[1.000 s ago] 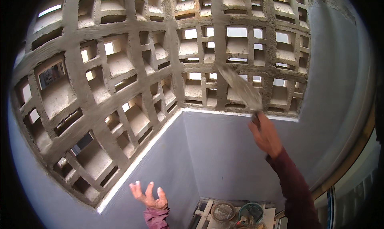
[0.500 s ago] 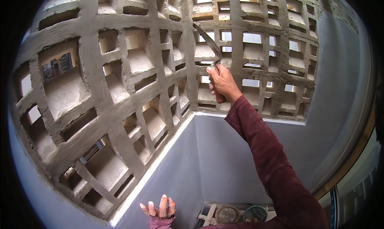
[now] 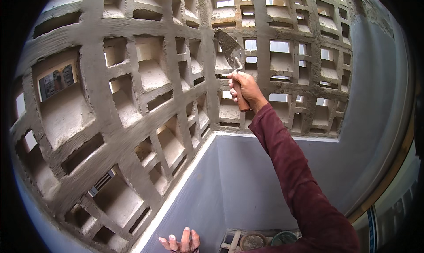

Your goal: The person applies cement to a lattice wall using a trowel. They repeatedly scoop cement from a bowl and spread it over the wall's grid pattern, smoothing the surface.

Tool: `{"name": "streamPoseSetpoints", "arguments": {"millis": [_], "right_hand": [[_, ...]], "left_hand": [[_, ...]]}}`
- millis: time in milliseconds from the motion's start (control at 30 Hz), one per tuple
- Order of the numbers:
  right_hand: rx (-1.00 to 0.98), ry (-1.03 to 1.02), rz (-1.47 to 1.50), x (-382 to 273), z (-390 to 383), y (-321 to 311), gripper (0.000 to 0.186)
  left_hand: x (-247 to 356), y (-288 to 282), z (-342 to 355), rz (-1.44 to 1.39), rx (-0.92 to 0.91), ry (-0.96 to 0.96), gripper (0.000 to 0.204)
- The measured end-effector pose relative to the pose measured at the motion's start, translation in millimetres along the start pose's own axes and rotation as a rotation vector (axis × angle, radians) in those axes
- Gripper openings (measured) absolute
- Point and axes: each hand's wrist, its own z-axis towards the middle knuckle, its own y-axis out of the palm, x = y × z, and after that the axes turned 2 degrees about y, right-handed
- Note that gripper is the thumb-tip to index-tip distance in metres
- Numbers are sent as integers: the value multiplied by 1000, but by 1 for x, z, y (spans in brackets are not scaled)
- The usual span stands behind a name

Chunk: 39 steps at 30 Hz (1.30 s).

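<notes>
Two wall faces of rough grey lattice blocks meet at an inside corner, w/ square openings and daylight behind; this is the largest item and fills the upper frame. Below it: smooth painted lower wall, then a floor strip w/ two round buckets beside wooden slats, well below the work area. Right arm in dark red sleeve rises from lower right toward the corner. Right hand is wrapped fully closed on the wooden handle of the trowel. Trowel long axis runs up and slightly left from the fist; blade carries grey mortar and sits at or just off the vertical rib right of the corner, contact not resolvable. Left hand is low at the bottom edge, fingers spread, holding nothing, well apart from the trowel; right hand is the nearer one by far. No obstruction between blade and rib.
</notes>
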Motion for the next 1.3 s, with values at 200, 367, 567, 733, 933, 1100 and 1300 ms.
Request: {"name": "streamPoseSetpoints", "arguments": {"millis": [200,367,567,733,933,1100,1300], "right_hand": [[17,-3,-43,-4,-3,-21,34],[-32,-9,-6,-6,-1,-45,37],[-58,45,105,-18,-8,-49,33],[-44,33,96,-19,-11,-54,31],[-75,11,100,-22,-18,-63,30],[-51,16,106,-32,-27,-75,32],[-94,41,216,-39,-35,-90,34]], "left_hand": [[3,8,-12,18,-4,-60,27],[6,23,-26,36,-19,-148,22],[4,19,-4,69,90,-198,22],[1,20,5,96,89,-222,26],[1,21,7,131,60,-227,27],[1,22,9,129,64,-232,26],[-1,20,18,133,61,-230,26]]}}
